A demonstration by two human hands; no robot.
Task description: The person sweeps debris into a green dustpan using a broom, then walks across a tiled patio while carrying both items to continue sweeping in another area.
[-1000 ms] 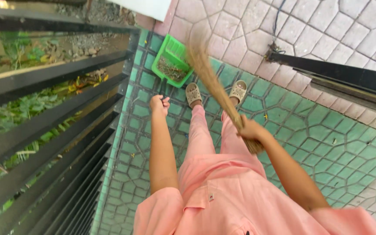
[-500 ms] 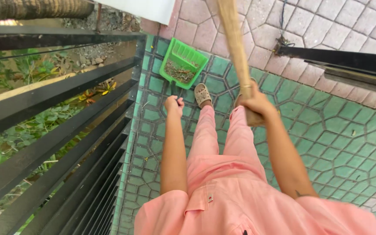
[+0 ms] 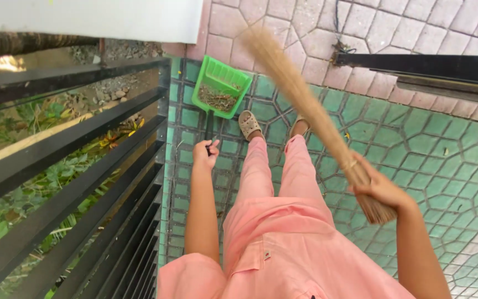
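Outdoors, hands grip broom (image 3: 305, 105) and, seemingly, dustpan (image 3: 219, 88) (green tiles (image 3: 416, 155)).

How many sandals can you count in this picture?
2. One sandal sits just below the green dustpan; the other sandal is to its right, partly hidden behind the broom.

Green dustpan (image 3: 221, 87) with brown litter, on green hexagon-patterned paving (image 3: 432, 160). Pink paving (image 3: 283, 22) of like pattern along the far edge. Straw-tan broom (image 3: 311, 111). Pink clothes (image 3: 272, 232), beige sandals (image 3: 248, 124). Black railing (image 3: 73, 182) at the left edge; green leaves (image 3: 40, 177) beyond.
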